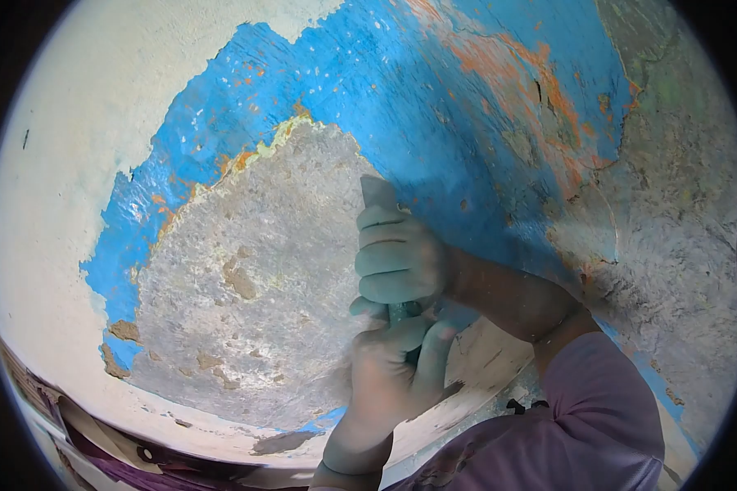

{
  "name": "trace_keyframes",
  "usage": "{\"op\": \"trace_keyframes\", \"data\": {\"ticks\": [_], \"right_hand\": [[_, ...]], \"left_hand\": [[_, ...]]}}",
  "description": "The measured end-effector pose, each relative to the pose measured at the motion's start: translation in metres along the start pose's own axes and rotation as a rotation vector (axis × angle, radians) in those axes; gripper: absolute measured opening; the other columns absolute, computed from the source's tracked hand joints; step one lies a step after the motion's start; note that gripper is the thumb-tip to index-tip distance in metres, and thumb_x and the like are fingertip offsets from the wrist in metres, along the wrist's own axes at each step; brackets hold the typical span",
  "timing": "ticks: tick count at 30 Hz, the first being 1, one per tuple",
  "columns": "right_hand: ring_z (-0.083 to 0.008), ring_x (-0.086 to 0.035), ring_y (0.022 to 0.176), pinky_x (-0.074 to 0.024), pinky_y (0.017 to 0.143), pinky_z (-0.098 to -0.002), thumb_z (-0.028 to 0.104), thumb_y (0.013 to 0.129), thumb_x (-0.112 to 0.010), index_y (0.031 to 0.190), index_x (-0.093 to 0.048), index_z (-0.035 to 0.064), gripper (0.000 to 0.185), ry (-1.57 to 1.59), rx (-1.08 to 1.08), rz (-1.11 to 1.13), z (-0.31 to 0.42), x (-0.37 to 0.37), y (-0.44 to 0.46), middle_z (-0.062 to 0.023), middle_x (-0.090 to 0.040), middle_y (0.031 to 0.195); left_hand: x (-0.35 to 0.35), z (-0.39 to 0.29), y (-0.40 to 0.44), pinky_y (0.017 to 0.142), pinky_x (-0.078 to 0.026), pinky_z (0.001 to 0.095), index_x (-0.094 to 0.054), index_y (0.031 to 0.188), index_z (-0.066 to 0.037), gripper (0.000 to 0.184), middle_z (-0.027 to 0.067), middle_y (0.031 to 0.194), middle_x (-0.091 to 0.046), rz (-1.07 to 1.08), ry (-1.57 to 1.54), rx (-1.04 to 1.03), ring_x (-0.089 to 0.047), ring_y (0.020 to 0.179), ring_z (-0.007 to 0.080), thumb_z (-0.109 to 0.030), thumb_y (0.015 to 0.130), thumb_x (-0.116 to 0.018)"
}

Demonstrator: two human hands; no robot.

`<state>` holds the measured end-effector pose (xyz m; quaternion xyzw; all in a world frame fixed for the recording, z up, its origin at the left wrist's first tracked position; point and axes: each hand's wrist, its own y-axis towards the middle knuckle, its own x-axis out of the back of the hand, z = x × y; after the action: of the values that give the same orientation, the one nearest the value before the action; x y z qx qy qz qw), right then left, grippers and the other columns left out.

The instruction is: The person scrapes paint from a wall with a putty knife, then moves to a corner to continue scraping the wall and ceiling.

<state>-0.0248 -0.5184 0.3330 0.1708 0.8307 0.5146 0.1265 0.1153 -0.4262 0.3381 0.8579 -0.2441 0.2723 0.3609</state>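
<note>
A scraper stands almost upright against the wall, its flat grey blade (377,191) showing above my upper fist. My right hand (401,255) is wrapped round the scraper just below the blade. Lower down, my left hand (391,370) grips the handle (401,313), its thumb up along the side. The blade tip meets the border between the bare grey plaster (246,286) and the blue paint (450,155). Most of the handle is hidden by my fingers.
Cream paint (49,204) with a ragged edge covers the wall's left side. Orange streaks (540,74) and rough grey plaster (680,237) lie to the right. Purple cloth (123,475) and a dark curved edge are at the lower left. My purple sleeve (602,401) fills the lower right.
</note>
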Motion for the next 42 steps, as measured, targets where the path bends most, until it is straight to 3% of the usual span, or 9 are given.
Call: {"op": "trace_keyframes", "data": {"ticks": [8,10,13,14,19,28,33,36,42], "right_hand": [[-0.0238,-0.048,0.058,-0.0422,0.059,-0.0376,0.019,0.065,-0.072,0.061,-0.051,0.0055,0.026,0.069,-0.011,-0.006,0.004,0.003,0.004,-0.0054,-0.047,0.065],[-0.0239,-0.048,0.059,-0.0422,0.060,-0.0380,0.019,0.065,-0.072,0.061,-0.051,0.0053,0.026,0.096,-0.030,-0.003,0.002,0.005,0.004,-0.0055,-0.047,0.065],[-0.0245,-0.049,0.060,-0.0429,0.061,-0.0385,0.020,0.065,-0.072,0.062,-0.051,0.0050,0.026,0.140,0.042,0.005,0.002,0.002,-0.004,-0.0058,-0.047,0.066],[-0.0243,-0.049,0.061,-0.0429,0.063,-0.0380,0.021,0.065,-0.072,0.061,-0.049,0.0069,0.027,0.083,-0.003,0.020,0.007,0.002,-0.001,-0.0046,-0.046,0.065],[-0.0247,-0.051,0.073,-0.0432,0.072,-0.0383,0.022,0.067,-0.070,0.061,-0.049,0.0094,0.025,-0.014,-0.105,0.075,0.013,0.000,0.006,-0.0035,-0.048,0.070],[-0.0307,-0.041,0.106,-0.0338,0.093,-0.0422,0.023,0.064,-0.071,0.114,-0.052,0.0092,0.056,-0.452,-0.816,0.003,0.072,0.013,-0.023,-0.0138,-0.045,0.111],[-0.0191,-0.050,0.097,-0.0416,0.085,-0.0326,0.016,0.082,-0.060,0.114,-0.051,0.0043,0.035,0.312,-1.277,-0.366,0.070,0.032,-0.029,-0.0083,-0.051,0.103],[-0.0129,-0.054,0.086,-0.0449,0.078,-0.0278,0.015,0.091,-0.049,0.115,-0.050,0.0016,0.027,0.572,-1.566,-0.116,0.086,0.051,-0.019,-0.0068,-0.056,0.097],[-0.0121,-0.058,0.077,-0.0470,0.067,-0.0239,0.020,0.096,-0.041,0.123,-0.043,-0.0024,0.036,1.011,-1.638,-0.288,0.104,0.034,-0.015,-0.0095,-0.060,0.095]], "left_hand": [[-0.006,-0.012,0.006,0.043,-0.035,0.0323,-0.054,0.057,-0.003,0.025,0.0126,0.050,-0.048,-0.064,0.039,0.024,-0.045,0.041,0.0267,-0.008,0.078,-0.066],[-0.005,-0.013,0.007,0.044,-0.025,0.0250,-0.053,0.058,0.000,0.030,0.0004,0.048,-0.044,0.051,0.033,-0.092,-0.035,0.047,0.0058,-0.007,0.087,-0.056],[-0.012,-0.005,0.007,0.044,-0.025,0.0246,-0.054,0.059,0.000,0.028,-0.0003,0.048,-0.043,0.011,0.043,-0.151,-0.034,0.047,0.0056,-0.007,0.086,-0.059],[-0.007,-0.010,0.003,0.044,-0.036,0.0341,-0.056,0.061,-0.003,0.020,0.0119,0.051,-0.049,-0.003,0.102,-0.028,-0.044,0.044,0.0284,-0.009,0.076,-0.068],[0.005,-0.009,0.001,0.046,-0.039,0.0298,-0.060,0.069,-0.002,0.017,0.0107,0.054,-0.052,-0.056,0.065,-0.041,-0.048,0.046,0.0179,-0.011,0.083,-0.064],[-0.014,0.033,-0.008,0.050,-0.040,0.0254,-0.057,0.075,-0.001,0.028,0.0058,0.058,-0.055,-0.134,-0.059,-0.016,-0.050,0.052,0.0095,-0.020,0.094,-0.049],[-0.021,0.035,-0.014,0.050,-0.039,0.0239,-0.056,0.074,-0.002,0.034,0.0029,0.060,-0.055,-0.124,-0.146,0.007,-0.051,0.054,0.0086,-0.023,0.097,-0.042],[-0.035,0.038,-0.014,0.051,-0.039,0.0230,-0.055,0.079,-0.002,0.033,0.0032,0.060,-0.055,-0.146,-0.156,-0.010,-0.051,0.054,0.0075,-0.024,0.098,-0.039],[-0.057,0.039,-0.022,0.041,-0.037,0.0216,-0.052,0.086,-0.004,0.034,0.0041,0.061,-0.052,-0.067,-0.640,0.031,-0.047,0.047,0.0083,-0.028,0.099,-0.032]]}}
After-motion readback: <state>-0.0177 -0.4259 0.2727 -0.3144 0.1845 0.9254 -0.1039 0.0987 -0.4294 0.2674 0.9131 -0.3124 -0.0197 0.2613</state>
